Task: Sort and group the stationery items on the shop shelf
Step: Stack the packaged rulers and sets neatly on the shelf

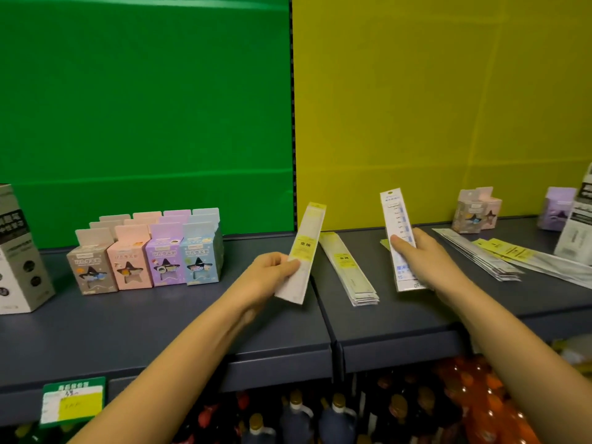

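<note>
My left hand (272,272) grips a long packaged ruler with a yellow label (306,248), held upright above the dark shelf (160,322). In my right hand (426,257) is a second packaged ruler with blue markings (395,219), thumb across its front, also upright. Between the two hands a neat stack of packaged rulers (349,270) lies flat on the shelf. Further right, a looser spread of rulers (493,254) lies fanned out. Small star-window boxes (147,254) in grey, pink, purple and blue stand grouped in rows at the left.
A tall grey-white carton (19,251) stands at the far left. Two small boxes (475,213), a purple box (555,208) and a white display carton (576,232) sit at the back right. A price tag (73,400) hangs on the shelf edge; bottles (336,418) fill the shelf below.
</note>
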### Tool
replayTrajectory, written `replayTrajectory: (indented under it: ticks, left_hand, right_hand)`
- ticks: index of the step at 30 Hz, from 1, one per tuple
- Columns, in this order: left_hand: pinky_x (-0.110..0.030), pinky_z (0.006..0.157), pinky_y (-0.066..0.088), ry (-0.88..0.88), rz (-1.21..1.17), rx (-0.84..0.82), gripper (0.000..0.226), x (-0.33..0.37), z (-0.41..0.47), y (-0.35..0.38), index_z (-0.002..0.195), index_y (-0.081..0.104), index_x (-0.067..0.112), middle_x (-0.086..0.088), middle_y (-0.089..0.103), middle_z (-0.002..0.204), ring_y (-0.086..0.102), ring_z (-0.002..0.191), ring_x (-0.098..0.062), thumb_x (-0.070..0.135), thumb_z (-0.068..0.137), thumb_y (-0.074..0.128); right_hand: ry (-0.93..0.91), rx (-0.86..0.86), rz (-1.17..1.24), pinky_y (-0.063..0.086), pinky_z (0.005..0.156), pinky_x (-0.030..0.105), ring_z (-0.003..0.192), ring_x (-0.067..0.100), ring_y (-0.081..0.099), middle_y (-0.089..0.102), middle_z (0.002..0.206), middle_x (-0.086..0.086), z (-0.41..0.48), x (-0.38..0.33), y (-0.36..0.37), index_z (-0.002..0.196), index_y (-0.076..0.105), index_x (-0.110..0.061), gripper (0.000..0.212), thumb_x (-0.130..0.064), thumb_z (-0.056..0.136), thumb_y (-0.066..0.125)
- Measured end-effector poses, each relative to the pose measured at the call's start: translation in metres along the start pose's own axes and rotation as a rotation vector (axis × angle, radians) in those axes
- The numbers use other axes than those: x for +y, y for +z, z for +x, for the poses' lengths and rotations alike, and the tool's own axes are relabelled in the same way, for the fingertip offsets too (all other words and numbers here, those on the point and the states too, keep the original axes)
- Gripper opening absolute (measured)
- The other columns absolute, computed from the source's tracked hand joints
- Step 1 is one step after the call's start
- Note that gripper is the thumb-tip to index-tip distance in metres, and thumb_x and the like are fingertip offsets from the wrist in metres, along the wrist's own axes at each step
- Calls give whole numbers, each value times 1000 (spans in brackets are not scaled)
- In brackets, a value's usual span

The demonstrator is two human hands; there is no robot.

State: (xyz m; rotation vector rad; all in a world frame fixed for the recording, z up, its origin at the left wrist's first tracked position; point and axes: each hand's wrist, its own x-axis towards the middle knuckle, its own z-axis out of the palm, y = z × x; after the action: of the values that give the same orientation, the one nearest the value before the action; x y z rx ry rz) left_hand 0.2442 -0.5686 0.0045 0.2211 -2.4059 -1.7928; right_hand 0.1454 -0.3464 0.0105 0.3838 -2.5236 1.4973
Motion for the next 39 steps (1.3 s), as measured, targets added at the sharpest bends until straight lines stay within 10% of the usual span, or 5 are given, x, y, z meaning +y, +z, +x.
replayTrajectory:
  ticks: [15,31,39]
  left_hand:
    - [-39,85,42,-75,732,225,31,15,40,94,86,44,9,-20,56,110,54,99,-34,29,97,25]
    - [-31,71,35,-281,1070,301,38,26,50,115,62,43,17,-5,53,79,51,78,-25,37,93,32]
    - [-31,68,38,-116,1322,461,34,39,52,116,85,49,16,-7,64,97,55,83,-25,48,90,40]
  right_hand:
    - [-24,-80,6,42,66,31,82,23,58,61,114,13,49,63,-106,128,47,-12,38,-31,95,44]
    - [87,-95,9,46,73,41,91,37,60,62,104,21,105,118,-159,103,50,-12,23,-22,94,31]
    - [44,-163,-242,46,87,38,102,36,60,67,106,18,113,136,-152,106,62,-3,30,-25,93,47]
